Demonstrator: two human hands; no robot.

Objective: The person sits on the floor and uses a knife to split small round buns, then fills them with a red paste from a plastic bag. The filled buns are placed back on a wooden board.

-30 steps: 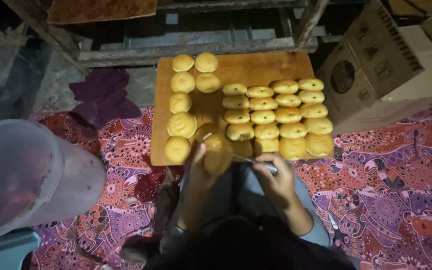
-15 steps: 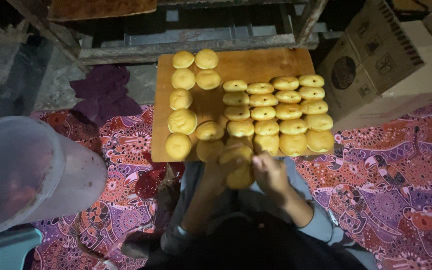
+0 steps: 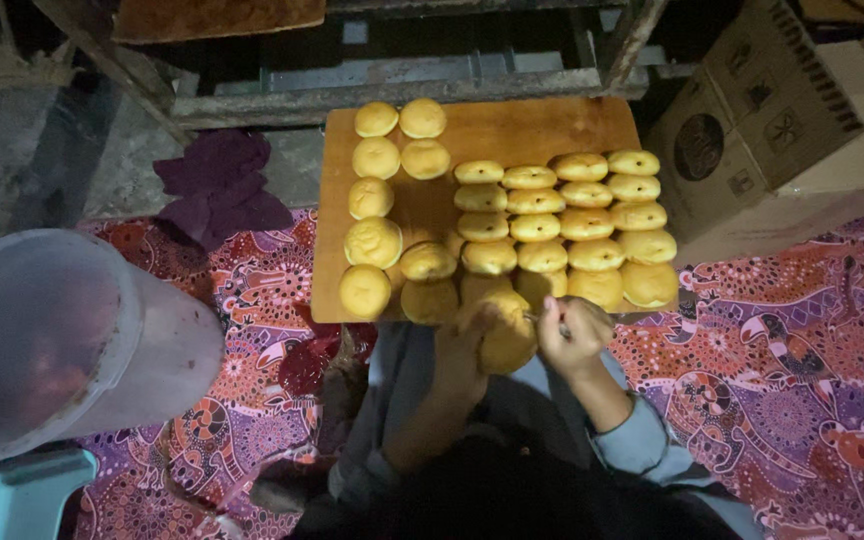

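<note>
Meanwhile, at far left: a large pale plastic container (image 3: 62,340) is lying on its side on the patterned red-and-purple cloth (image 3: 792,380), well apart from the work.
Left hand: the left hand (image 3: 467,345) is cupping a round golden bun (image 3: 505,335) from below, fingers closed around it, just off the near edge of the wooden board (image 3: 542,125).
Bun's position: it is sitting between the two hands, touching the left and just left of the right.
Right hand: the right hand (image 3: 574,335) is gripping a thin tool (image 3: 542,320), whose kind cannot be told; its long axis is pointing leftward at the bun.
Nearer hand: the left is already holding the bun.
Board: rows of buns (image 3: 562,225) are resting beyond the hands.
Far right: a cardboard box (image 3: 782,120) is standing beside the board.
</note>
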